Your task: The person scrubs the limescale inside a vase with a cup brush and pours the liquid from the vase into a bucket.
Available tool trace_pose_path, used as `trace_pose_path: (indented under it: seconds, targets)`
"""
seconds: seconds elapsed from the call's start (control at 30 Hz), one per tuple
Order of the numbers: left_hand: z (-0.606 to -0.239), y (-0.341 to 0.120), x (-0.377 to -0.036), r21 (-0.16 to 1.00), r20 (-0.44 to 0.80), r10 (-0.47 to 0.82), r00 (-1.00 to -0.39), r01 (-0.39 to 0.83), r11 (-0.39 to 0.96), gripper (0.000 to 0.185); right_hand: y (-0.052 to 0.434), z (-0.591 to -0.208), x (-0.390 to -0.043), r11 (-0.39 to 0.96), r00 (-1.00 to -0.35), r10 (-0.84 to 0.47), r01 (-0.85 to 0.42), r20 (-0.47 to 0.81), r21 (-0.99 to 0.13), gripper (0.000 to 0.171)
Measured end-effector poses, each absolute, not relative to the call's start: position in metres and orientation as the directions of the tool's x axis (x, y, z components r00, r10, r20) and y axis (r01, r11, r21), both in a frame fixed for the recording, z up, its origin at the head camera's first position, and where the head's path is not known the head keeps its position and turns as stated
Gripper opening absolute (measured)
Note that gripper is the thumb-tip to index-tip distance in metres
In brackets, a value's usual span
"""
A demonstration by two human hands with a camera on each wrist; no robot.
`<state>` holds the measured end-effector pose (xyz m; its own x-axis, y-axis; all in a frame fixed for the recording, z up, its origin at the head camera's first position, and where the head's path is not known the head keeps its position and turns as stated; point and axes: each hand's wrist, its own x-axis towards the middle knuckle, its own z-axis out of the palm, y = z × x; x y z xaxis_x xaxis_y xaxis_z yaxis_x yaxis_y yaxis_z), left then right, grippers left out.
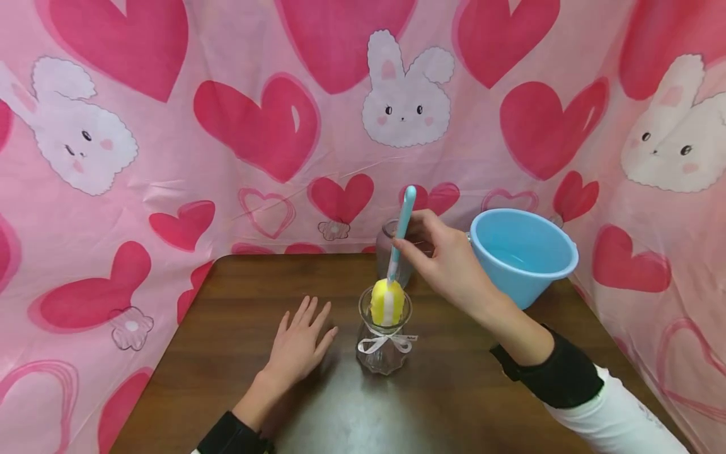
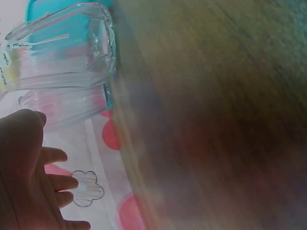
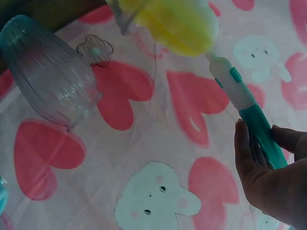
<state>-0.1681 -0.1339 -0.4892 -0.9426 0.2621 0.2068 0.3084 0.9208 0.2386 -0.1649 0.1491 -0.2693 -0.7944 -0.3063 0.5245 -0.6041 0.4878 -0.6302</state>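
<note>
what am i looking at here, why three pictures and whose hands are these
These are a person's two bare hands, no machine. The big picture comes from a camera on the head; the two blurry ones come from cameras on each wrist. On the wooden table stand a small glass vase tied with a white ribbon, a second glass vase behind it, and a blue basin. The right hand holds a brush by its turquoise handle, its yellow sponge head in the front vase's mouth. The left hand lies flat on the table.

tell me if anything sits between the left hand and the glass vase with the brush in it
Nothing visible does. The left hand lies flat on the table, left of the glass vase, with only bare wood between them. The right hand holds the brush.
</note>
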Motion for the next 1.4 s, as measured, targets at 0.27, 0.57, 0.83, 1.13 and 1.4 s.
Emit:
trace_pose_path:
  seconds: [0.27,0.57,0.83,1.13,1.4]
  targets:
    - [-0.488,-0.133,-0.165,0.241,0.231,0.261,-0.937,0.315,0.918,0.061,0.148,-0.298,-0.168,0.506,-0.801,-0.369,-0.598,0.471,-0.621,0.038]
    - [-0.487,-0.134,-0.164,0.238,0.218,0.264,-0.940,0.314,0.919,0.062,0.148,-0.321,-0.170,0.520,-0.822,-0.390,-0.568,0.415,-0.637,0.035]
    - [-0.488,-0.132,-0.164,0.248,0.216,0.265,-0.940,0.315,0.916,0.062,0.149,-0.341,-0.171,0.545,-0.838,-0.393,-0.544,0.379,-0.638,0.030]
    - [-0.487,-0.131,-0.162,0.250,0.206,0.263,-0.943,0.310,0.917,0.061,0.151,-0.355,-0.172,0.544,-0.862,-0.395,-0.499,0.319,-0.675,0.031]
    - [-0.487,-0.130,-0.161,0.251,0.210,0.270,-0.940,0.318,0.914,0.061,0.161,-0.360,-0.172,0.543,-0.876,-0.346,-0.480,0.337,-0.689,0.030]
